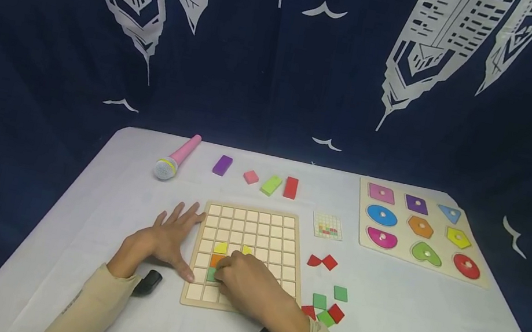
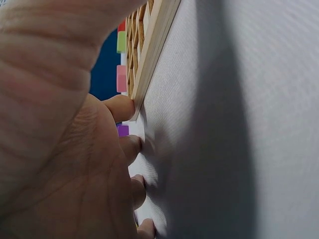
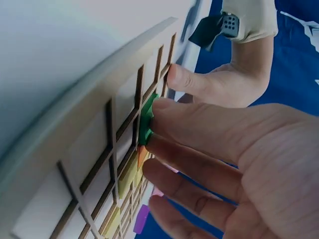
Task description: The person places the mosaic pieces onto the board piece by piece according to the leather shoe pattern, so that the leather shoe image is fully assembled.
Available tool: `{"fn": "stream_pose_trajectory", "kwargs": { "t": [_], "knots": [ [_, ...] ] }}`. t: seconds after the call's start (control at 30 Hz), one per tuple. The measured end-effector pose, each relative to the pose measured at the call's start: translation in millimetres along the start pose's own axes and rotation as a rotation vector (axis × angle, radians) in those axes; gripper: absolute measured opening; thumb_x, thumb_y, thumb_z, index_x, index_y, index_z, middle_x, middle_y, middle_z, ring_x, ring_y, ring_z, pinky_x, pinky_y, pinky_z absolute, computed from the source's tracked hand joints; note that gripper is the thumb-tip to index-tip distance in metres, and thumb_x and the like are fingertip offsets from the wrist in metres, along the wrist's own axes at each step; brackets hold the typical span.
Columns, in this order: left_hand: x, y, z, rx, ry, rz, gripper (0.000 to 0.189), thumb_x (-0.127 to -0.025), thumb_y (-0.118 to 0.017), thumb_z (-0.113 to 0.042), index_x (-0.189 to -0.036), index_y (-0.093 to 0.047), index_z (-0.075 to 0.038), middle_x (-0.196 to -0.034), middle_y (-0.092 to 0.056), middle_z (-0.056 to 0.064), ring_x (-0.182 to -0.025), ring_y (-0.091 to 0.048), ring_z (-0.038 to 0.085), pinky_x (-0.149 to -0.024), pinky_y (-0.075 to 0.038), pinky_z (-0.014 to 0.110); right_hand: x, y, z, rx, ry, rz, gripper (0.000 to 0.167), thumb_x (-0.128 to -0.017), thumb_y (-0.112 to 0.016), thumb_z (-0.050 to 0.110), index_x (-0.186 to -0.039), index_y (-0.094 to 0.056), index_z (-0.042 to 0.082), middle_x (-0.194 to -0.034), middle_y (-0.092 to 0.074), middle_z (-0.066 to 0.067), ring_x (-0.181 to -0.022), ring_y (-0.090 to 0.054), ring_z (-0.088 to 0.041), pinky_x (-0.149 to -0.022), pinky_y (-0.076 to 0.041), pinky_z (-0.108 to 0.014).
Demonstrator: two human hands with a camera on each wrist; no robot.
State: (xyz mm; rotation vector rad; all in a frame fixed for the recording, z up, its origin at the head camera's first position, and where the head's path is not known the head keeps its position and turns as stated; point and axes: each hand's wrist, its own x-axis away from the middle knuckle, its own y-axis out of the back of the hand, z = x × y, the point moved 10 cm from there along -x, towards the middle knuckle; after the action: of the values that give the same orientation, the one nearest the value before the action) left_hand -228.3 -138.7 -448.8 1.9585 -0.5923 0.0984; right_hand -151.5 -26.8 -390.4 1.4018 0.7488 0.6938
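A wooden grid board (image 1: 252, 209) lies on the white table, with yellow tiles (image 1: 220, 248) and an orange tile (image 1: 217, 260) in its cells. My right hand (image 1: 251, 287) is over the lower middle of the board. In the right wrist view its thumb and index finger pinch a green tile (image 3: 146, 119) at the board's surface. My left hand (image 1: 169, 241) is spread along the board's left edge, thumb and index finger touching the frame. The left wrist view shows its other fingertips (image 2: 132, 147) on the tablecloth. My right hand hides some cells.
Loose red and green tiles (image 1: 341, 294) lie right of the board, below a small pattern card (image 1: 327, 227). A shape puzzle board (image 1: 424, 231) is at the far right. Behind the grid are a toy microphone (image 1: 177, 157) and several colored blocks (image 1: 291, 188).
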Motion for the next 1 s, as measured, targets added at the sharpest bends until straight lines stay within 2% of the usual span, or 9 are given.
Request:
{"fn": "stream_pose_trajectory", "kwargs": {
  "t": [0.13,0.33,0.47,0.6,0.8,0.9,1.0],
  "knots": [
    [0.0,1.0,0.8,-0.006,0.008,-0.003,0.141,-0.050,-0.097,-0.051,-0.159,-0.019,-0.007,-0.168,-0.001,0.020,-0.153,0.005,0.047,-0.119,-0.002,0.071,8.5,3,4,0.042,0.028,-0.021,0.011,-0.090,-0.073,0.018,-0.099,-0.079,0.020,-0.112,-0.073,0.008,-0.090,-0.063,-0.012,-0.080,-0.053,-0.022],
    [-2.0,0.0,2.2,0.004,0.010,0.003,0.142,-0.050,-0.097,-0.051,-0.159,-0.019,-0.008,-0.169,0.000,0.019,-0.153,0.006,0.046,-0.119,-0.001,0.070,16.4,0,1,-0.052,0.036,-0.025,0.018,-0.092,-0.068,0.017,-0.108,-0.077,0.019,-0.119,-0.072,0.005,-0.105,-0.064,-0.016,-0.091,-0.054,-0.028],
    [-1.9,-0.2,2.0,0.008,0.009,0.004,0.142,-0.049,-0.097,-0.051,-0.159,-0.019,-0.009,-0.169,0.000,0.019,-0.153,0.006,0.046,-0.119,-0.001,0.070,19.7,1,1,-0.081,0.055,-0.053,0.019,-0.092,-0.068,0.017,-0.109,-0.077,0.018,-0.118,-0.072,0.004,-0.104,-0.062,-0.016,-0.089,-0.054,-0.028],
    [-1.5,1.3,1.8,0.012,0.006,-0.002,0.142,-0.049,-0.097,-0.051,-0.159,-0.019,-0.008,-0.168,0.000,0.020,-0.153,0.006,0.047,-0.119,-0.001,0.070,21.8,-2,-2,-0.104,0.051,-0.028,0.021,-0.095,-0.066,0.020,-0.113,-0.075,0.018,-0.121,-0.070,0.005,-0.106,-0.061,-0.016,-0.092,-0.053,-0.028],
    [-0.5,1.0,3.9,0.004,0.014,-0.006,0.142,-0.049,-0.097,-0.052,-0.159,-0.019,-0.008,-0.168,-0.001,0.020,-0.153,0.005,0.047,-0.119,-0.001,0.070,25.9,-6,-14,-0.217,0.020,0.043,0.023,-0.096,-0.067,0.023,-0.117,-0.075,0.018,-0.120,-0.070,0.009,-0.115,-0.062,-0.012,-0.102,-0.050,-0.030],
    [-1.2,-0.3,4.7,0.002,0.014,-0.005,0.143,-0.048,-0.097,-0.052,-0.159,-0.019,-0.008,-0.168,-0.001,0.020,-0.153,0.006,0.046,-0.119,-0.001,0.070,31.0,-1,-25,-0.285,0.009,0.034,0.023,-0.095,-0.068,0.023,-0.117,-0.074,0.017,-0.118,-0.071,0.008,-0.114,-0.062,-0.011,-0.103,-0.050,-0.030],
    [-1.7,-0.2,4.4,-0.006,0.014,-0.003,0.143,-0.048,-0.097,-0.052,-0.159,-0.018,-0.009,-0.168,0.000,0.019,-0.153,0.006,0.046,-0.119,-0.001,0.070,37.9,7,-45,-0.337,-0.043,0.015,0.026,-0.095,-0.070,0.024,-0.119,-0.074,0.016,-0.118,-0.070,0.006,-0.113,-0.063,-0.012,-0.100,-0.052,-0.031]
  ]
}}
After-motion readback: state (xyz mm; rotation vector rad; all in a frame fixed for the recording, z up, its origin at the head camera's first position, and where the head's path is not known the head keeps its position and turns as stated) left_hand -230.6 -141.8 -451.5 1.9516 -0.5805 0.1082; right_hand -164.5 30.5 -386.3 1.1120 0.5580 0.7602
